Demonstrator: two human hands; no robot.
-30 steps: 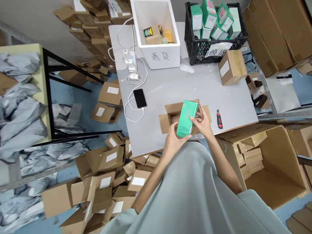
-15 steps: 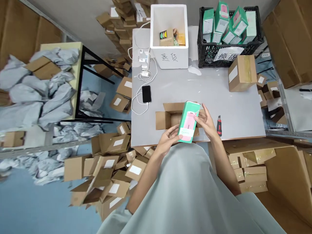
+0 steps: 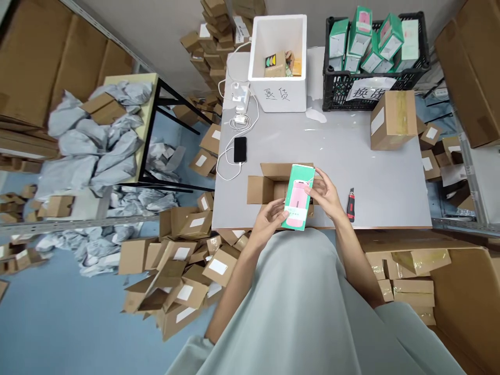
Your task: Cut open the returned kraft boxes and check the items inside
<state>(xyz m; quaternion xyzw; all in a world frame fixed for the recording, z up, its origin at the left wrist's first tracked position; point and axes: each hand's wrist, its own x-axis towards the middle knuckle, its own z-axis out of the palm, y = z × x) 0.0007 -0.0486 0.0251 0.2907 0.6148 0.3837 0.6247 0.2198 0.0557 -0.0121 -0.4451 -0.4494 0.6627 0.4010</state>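
Note:
Between my two hands is a green product box (image 3: 299, 195) with a pink picture on its front, tilted slightly over the table's near edge. My left hand (image 3: 270, 221) grips its lower left side, thumb on the front. On the upper right side my right hand (image 3: 325, 194) holds it, thumb across the front. Behind it lies an open cardboard carton (image 3: 260, 189) with its flaps spread, partly hidden by the green box. A red and black box cutter (image 3: 350, 205) rests on the table right of my right hand.
On the grey table (image 3: 281, 140) stand a white foam bin (image 3: 279, 95), a black crate (image 3: 332, 91) of green boxes, a taped carton (image 3: 394, 120) and a charging phone (image 3: 240, 150). Opened cartons (image 3: 172, 291) pile up on the floor at left. A big carton (image 3: 464, 291) stands at right.
The green box has turned a little more upright and shifted slightly left, still in both hands. My view has swung a little to the left.

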